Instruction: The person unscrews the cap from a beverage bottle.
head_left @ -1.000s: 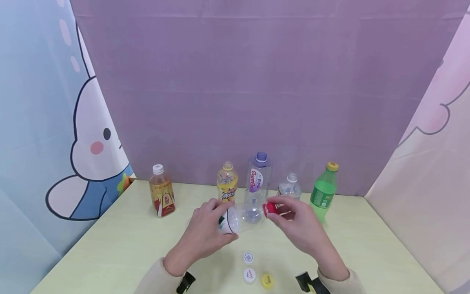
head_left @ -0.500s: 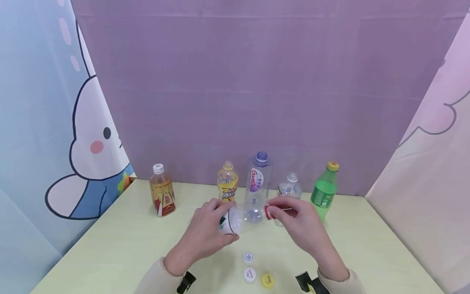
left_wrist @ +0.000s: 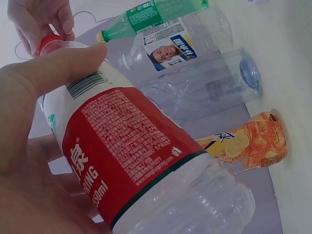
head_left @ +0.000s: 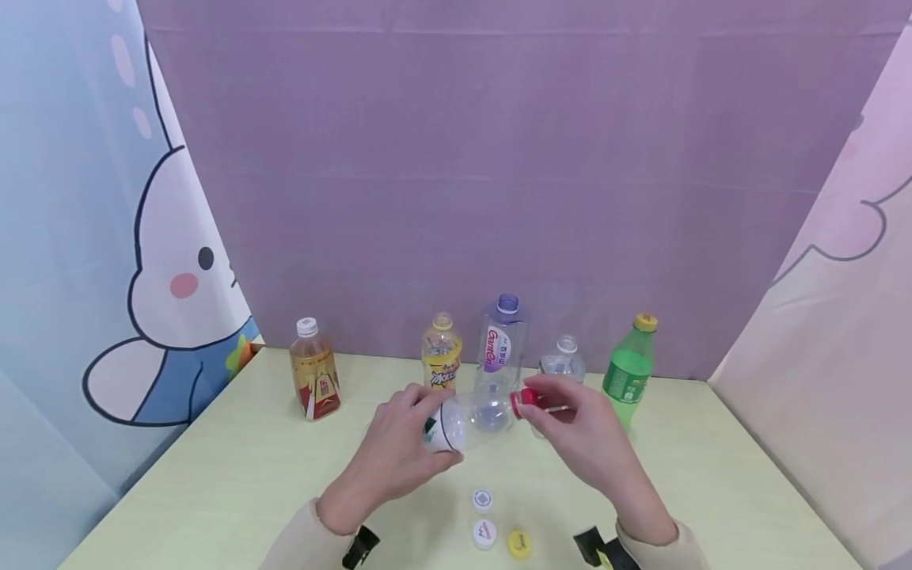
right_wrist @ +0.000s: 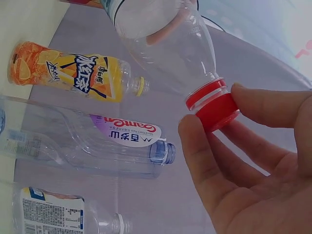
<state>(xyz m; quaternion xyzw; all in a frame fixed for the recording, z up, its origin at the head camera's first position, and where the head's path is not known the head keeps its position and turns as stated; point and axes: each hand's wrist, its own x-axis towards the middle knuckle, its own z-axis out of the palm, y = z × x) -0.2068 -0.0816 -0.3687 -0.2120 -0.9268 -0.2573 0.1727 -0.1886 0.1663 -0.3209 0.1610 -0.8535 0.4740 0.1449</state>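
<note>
My left hand [head_left: 399, 439] grips a clear plastic bottle [left_wrist: 122, 141] with a red and white label, tilted on its side with the mouth pointing right. At that mouth, my right hand [head_left: 584, 423] pinches a red cap [right_wrist: 217, 112] between thumb and fingers. In the right wrist view the cap sits over the neck, with a narrow pale gap between it and the red ring [right_wrist: 204, 92] below. Two white caps [head_left: 484, 534] and a yellow cap [head_left: 519, 545] lie on the table in front of the hands.
Along the back of the table [head_left: 235, 475] stand an amber drink bottle [head_left: 315, 376] with a white cap, an uncapped yellow-label bottle [head_left: 442, 356], a tall uncapped clear bottle [head_left: 499, 348], a smaller uncapped bottle [head_left: 563, 366] and a green bottle [head_left: 628, 372] with a yellow cap.
My right thumb and fingers have turned about the red cap, hiding most of it half a second ago and showing more of it now. The left hand and bottle stay nearly still.
</note>
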